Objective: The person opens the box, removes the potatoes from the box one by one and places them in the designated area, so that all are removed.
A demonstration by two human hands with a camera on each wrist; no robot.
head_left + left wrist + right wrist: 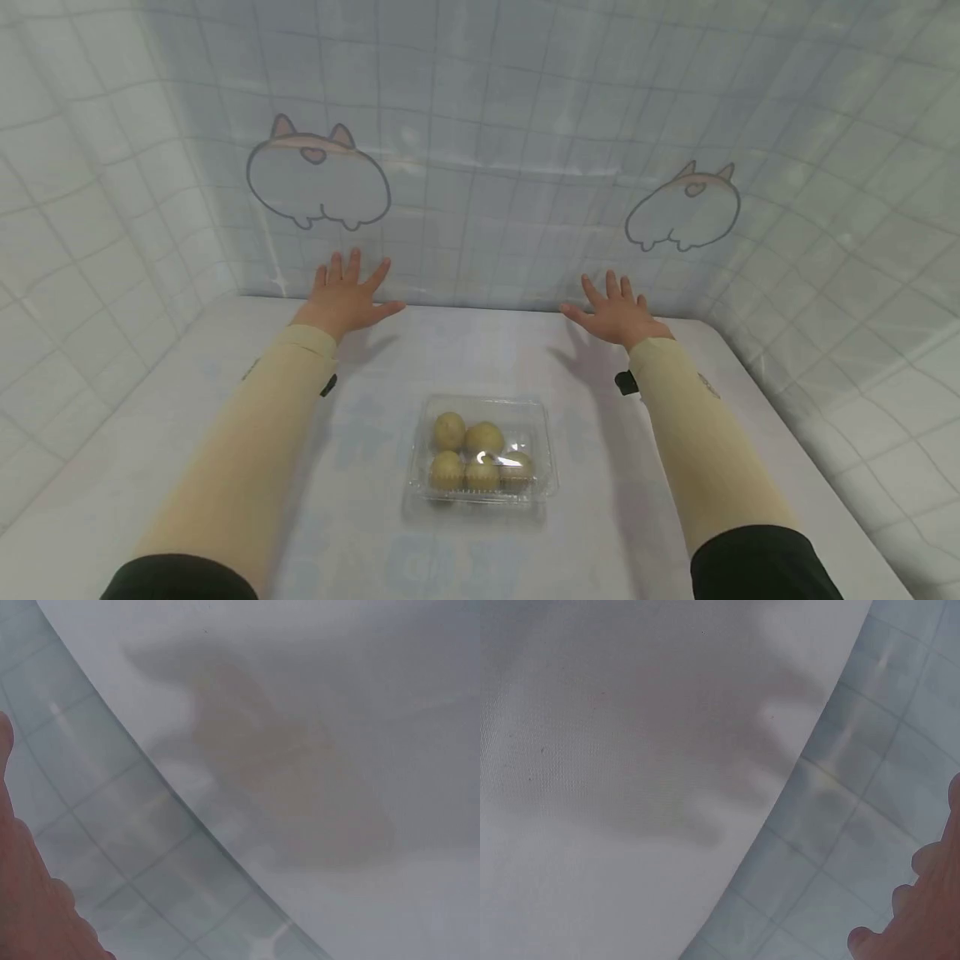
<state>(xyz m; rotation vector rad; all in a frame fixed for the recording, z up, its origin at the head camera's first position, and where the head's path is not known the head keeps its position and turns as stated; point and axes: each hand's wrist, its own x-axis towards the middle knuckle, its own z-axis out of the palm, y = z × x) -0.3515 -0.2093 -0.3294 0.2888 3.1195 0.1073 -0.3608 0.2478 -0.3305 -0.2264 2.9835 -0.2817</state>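
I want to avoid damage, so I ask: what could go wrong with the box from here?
The clear box has a gap in its back row, so the round yellow pieces may roll if it is tilted. It looks thin-walled and might bend under a hard grip.

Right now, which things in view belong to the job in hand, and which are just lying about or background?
Probably part of the job:
- clear plastic container, resting on the pale tabletop
- yellow round items inside it

Probably just background:
- the pale tabletop itself
- gridded backdrop
- cartoon animal drawings on that backdrop
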